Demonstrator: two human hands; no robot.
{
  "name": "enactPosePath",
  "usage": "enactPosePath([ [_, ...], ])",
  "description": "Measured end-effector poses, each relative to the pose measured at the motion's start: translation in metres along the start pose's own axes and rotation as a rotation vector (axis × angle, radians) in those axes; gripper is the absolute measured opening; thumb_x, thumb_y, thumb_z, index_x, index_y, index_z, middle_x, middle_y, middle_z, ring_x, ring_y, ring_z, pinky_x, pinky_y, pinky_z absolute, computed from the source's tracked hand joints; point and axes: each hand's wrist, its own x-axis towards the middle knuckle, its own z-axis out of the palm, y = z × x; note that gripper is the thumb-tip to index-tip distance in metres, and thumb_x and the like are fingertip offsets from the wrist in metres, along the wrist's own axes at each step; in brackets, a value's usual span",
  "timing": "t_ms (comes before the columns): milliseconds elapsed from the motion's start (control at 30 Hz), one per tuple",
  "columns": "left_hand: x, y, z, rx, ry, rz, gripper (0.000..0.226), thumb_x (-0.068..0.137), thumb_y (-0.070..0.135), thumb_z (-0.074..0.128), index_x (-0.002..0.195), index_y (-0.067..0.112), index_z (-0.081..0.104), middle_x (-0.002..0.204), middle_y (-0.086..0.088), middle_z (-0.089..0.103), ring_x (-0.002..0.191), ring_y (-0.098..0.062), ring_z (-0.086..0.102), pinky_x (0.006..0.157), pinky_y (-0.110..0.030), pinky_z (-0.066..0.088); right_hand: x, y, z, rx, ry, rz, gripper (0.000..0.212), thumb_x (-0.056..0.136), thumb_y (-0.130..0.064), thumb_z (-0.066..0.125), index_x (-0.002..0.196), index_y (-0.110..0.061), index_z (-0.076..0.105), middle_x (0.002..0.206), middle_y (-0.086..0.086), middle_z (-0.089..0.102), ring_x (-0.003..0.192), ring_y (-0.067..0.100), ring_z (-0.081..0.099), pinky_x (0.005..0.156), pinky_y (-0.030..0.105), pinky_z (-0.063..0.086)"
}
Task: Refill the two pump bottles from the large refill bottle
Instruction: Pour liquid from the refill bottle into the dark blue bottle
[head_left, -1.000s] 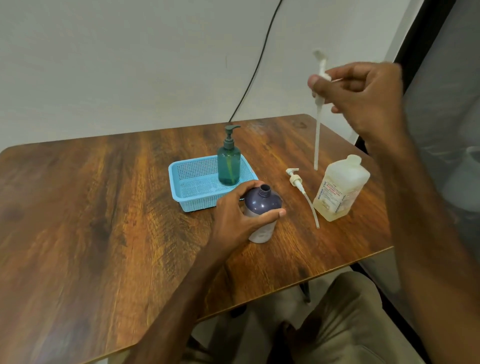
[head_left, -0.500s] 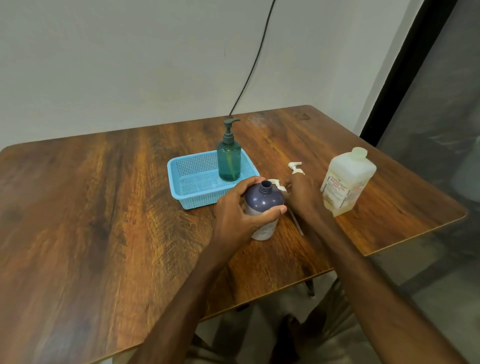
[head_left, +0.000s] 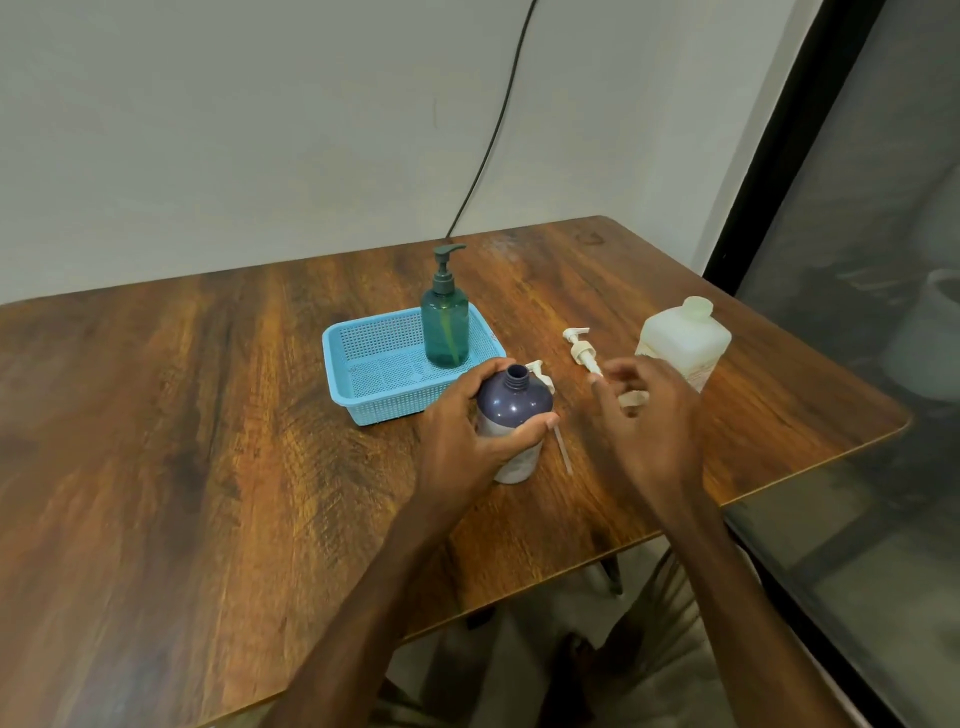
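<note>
A purple bottle (head_left: 514, 410) stands upright near the middle of the table with its neck uncapped, and my left hand (head_left: 457, 431) grips its body. One white pump (head_left: 537, 371) lies just behind and right of it, its tube (head_left: 563, 452) running toward me. Another white pump (head_left: 582, 348) lies further right. My right hand (head_left: 649, 415) hovers blurred between the purple bottle and the large translucent refill bottle (head_left: 685, 338), fingers loose, holding nothing. A green pump bottle (head_left: 445, 322), pump on, stands in the blue basket (head_left: 363, 364).
The wooden table's (head_left: 208, 441) right corner and front edge lie close to my right arm. A black cable (head_left: 493, 135) hangs down the wall behind the table. A dark-framed glass panel (head_left: 857, 260) stands on the right.
My right hand brought the white pump down from high up, laid it beside the purple bottle, then let go and drew right. My left hand kept its grip on the purple bottle.
</note>
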Motion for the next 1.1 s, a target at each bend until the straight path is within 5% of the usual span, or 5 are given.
enactPosePath([
  [333, -0.001, 0.003, -0.001, 0.002, -0.013, 0.014, 0.073, 0.068, 0.060, 0.086, 0.129, 0.028, 0.066, 0.124, 0.020, 0.068, 0.118, -0.001, 0.063, 0.094, -0.017, 0.054, -0.007, 0.038, -0.016, 0.074, 0.272, 0.311, 0.082, 0.075, -0.040, 0.086, 0.138, -0.020, 0.038, 0.139, 0.004, 0.045, 0.122, 0.016, 0.051, 0.079, 0.014, 0.045],
  [467, -0.001, 0.005, -0.002, 0.010, -0.017, 0.017, 0.070, 0.068, 0.061, 0.084, 0.128, 0.031, 0.064, 0.123, 0.025, 0.066, 0.117, 0.002, 0.062, 0.092, -0.014, 0.053, 0.008, 0.057, -0.010, 0.138, 0.245, 0.327, 0.072, 0.079, -0.034, 0.083, 0.136, -0.024, 0.040, 0.138, 0.002, 0.053, 0.120, 0.018, 0.058, 0.089, 0.042, 0.059],
  [667, 0.000, 0.003, -0.001, 0.019, -0.024, 0.007, 0.072, 0.068, 0.061, 0.084, 0.130, 0.031, 0.064, 0.125, 0.023, 0.066, 0.118, -0.001, 0.062, 0.093, -0.016, 0.054, 0.023, 0.080, -0.025, 0.279, 0.066, 0.302, 0.062, 0.087, -0.020, 0.076, 0.141, -0.021, 0.044, 0.143, 0.001, 0.055, 0.121, 0.010, 0.056, 0.074, 0.017, 0.050],
  [867, 0.001, 0.001, 0.000, 0.048, -0.030, 0.002, 0.076, 0.068, 0.065, 0.081, 0.132, 0.030, 0.063, 0.127, 0.020, 0.066, 0.119, -0.001, 0.062, 0.093, -0.015, 0.054, 0.029, 0.084, -0.025, 0.303, -0.054, 0.338, 0.078, 0.082, -0.028, 0.081, 0.147, -0.027, 0.037, 0.144, -0.005, 0.052, 0.122, 0.009, 0.052, 0.084, 0.029, 0.051],
  [1100, -0.004, 0.001, -0.002, 0.075, -0.067, -0.031, 0.086, 0.066, 0.075, 0.078, 0.139, 0.033, 0.058, 0.133, 0.024, 0.061, 0.123, 0.006, 0.058, 0.097, -0.013, 0.051, 0.030, 0.068, 0.003, 0.159, 0.120, 0.348, 0.092, 0.064, -0.056, 0.087, 0.139, -0.030, 0.040, 0.127, -0.006, 0.057, 0.108, 0.011, 0.056, 0.081, 0.036, 0.055],
])
